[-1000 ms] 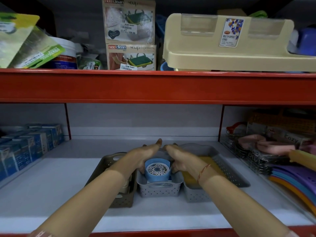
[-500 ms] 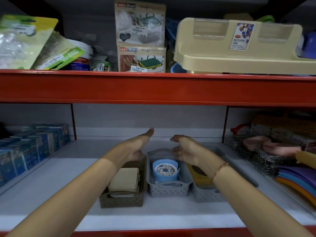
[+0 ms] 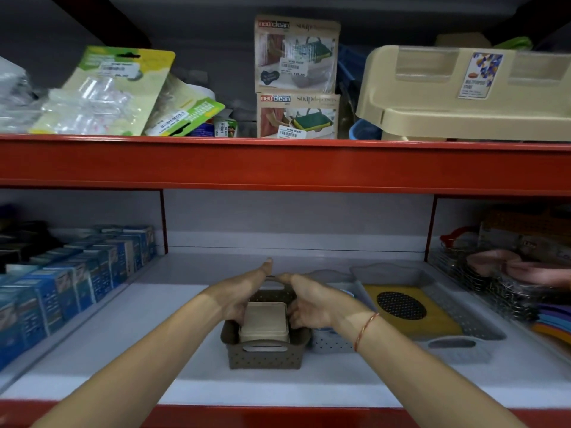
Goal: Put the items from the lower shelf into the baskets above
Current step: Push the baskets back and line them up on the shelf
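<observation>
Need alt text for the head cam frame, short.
Two bare hands, left hand and right hand, cup the sides of a small brown basket holding a beige box on a white shelf. To its right sits a grey tray with a yellow item.

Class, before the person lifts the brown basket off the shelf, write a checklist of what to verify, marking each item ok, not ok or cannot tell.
1. Left hand at one side of the brown basket: ok.
2. Right hand at the other side: ok.
3. Grip closed firmly on the walls: cannot tell.
4. Beige box sits inside the basket: ok.
5. Grey basket clear of the brown one: not ok, it looks pressed close alongside.
6. Room overhead below the red beam: ok.
</observation>
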### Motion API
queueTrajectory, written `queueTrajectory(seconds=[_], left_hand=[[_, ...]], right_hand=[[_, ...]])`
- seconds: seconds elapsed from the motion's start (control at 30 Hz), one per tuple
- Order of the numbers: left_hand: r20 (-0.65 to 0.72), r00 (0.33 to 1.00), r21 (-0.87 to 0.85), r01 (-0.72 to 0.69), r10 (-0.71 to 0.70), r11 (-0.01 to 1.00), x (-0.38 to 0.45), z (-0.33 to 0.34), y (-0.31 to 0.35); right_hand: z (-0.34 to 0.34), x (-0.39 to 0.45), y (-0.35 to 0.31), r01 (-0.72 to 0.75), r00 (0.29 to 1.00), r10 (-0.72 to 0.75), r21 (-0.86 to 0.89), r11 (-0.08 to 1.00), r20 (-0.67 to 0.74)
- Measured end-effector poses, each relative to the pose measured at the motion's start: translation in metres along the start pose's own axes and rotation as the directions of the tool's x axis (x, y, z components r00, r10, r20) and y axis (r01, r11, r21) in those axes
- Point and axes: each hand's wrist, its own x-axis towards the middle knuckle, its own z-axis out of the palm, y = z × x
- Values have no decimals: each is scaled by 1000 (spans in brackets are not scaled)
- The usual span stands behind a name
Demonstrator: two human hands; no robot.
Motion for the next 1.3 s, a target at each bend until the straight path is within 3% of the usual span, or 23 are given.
queueTrajectory(seconds=[0.23,0.63,0.73,0.8,0.9,1.0,1.17,1.3], left_hand=[[-105,994,57,29,-23,998,-3,-3,-1],[-68,996,86,-51,57,995,-12,-1,-3],[-144,969,323,-144,199,935,-17,1,-6],[-140,935,451,-233,326,862,-26,2,-7],[57,909,445,-392,412,805,-34,4,-13],[245,901,535,-433,358,725,-44,12,-22],[353,880,751,-469,317,465,-51,28,-34],[365,848,795,-499,384,347,-57,30,-41]], right_hand=[[8,0,-2,-38,995,40,26,999,-90],[8,-11,-1,-28,997,32,60,998,-73],[-4,-12,5,92,987,-96,-41,995,-130],[-17,-11,11,147,957,-190,-199,969,-220],[-37,-17,19,143,885,-362,-570,809,-292],[-55,-31,30,25,871,-410,-809,587,-271],[-62,-48,49,-4,934,-333,-935,356,-130],[-61,-62,55,40,934,-351,-957,287,-66]])
